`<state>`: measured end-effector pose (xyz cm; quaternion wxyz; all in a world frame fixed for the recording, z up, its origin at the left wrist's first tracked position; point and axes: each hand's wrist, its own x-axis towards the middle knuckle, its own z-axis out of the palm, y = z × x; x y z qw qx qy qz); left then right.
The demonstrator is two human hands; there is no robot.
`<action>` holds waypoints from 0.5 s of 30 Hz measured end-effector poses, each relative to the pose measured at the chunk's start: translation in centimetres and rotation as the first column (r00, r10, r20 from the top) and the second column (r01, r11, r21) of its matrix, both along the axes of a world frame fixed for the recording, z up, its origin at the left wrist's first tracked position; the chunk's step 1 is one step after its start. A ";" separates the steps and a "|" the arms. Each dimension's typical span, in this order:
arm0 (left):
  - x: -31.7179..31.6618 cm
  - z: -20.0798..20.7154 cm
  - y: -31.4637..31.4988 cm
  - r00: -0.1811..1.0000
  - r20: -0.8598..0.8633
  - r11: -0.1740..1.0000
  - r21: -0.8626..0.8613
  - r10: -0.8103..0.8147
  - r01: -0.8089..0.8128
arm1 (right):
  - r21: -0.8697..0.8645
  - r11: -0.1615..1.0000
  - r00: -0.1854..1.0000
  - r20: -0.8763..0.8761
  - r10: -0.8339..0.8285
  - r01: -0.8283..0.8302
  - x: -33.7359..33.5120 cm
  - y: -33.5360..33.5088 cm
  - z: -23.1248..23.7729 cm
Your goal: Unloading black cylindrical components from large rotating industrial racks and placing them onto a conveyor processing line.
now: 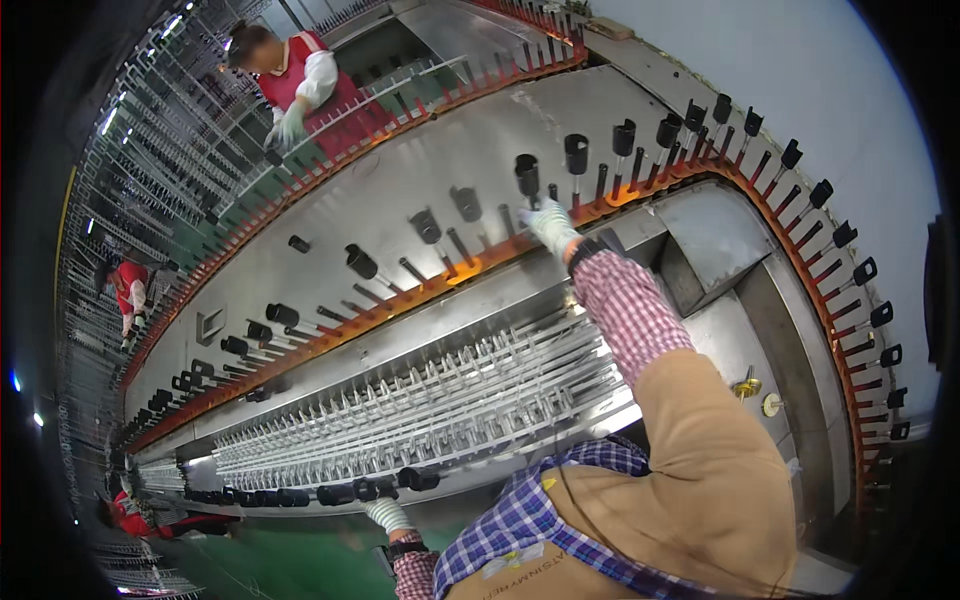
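Note:
My right hand [550,227], in a pale striped glove, reaches over the orange conveyor rail [490,258]. Its fingers are closed around the lower end of a black cup-shaped part [527,172], which stands upright above the rail. Down at the table's near edge is my left hand [388,514], gloved alike. Its fingertips close on a black part [372,489] at the end of a row of similar dark pieces [290,497]; some fingers are partly hidden. Several more black cups on thin stems stand along the rail, alternating with bare dark pegs.
Racks of thin metal rods [430,390] lie in front of me. The rail curves around a square metal recess [690,275] at right. Two brass-coloured pieces, one a spindle [745,386], rest nearby. A person in red [320,90] works across the line.

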<state>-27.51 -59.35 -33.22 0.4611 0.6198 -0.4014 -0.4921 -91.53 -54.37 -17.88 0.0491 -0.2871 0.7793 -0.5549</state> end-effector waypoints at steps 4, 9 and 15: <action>10.5 -8.7 -1.6 0.299 0.885 0.582 -0.460 0.356 0.670 | 0.288 0.939 0.975 0.170 0.143 -0.188 8.0 -0.8 11.6; 4.2 -6.1 -2.7 0.923 0.368 0.876 -0.403 -0.108 0.263 | 0.139 0.963 0.948 0.254 0.192 -0.232 -10.7 9.6 -3.8; 11.1 -7.4 -1.2 0.791 0.594 0.906 -0.241 -0.146 0.347 | -0.340 0.800 0.868 0.216 -0.446 0.495 -14.2 13.8 -1.8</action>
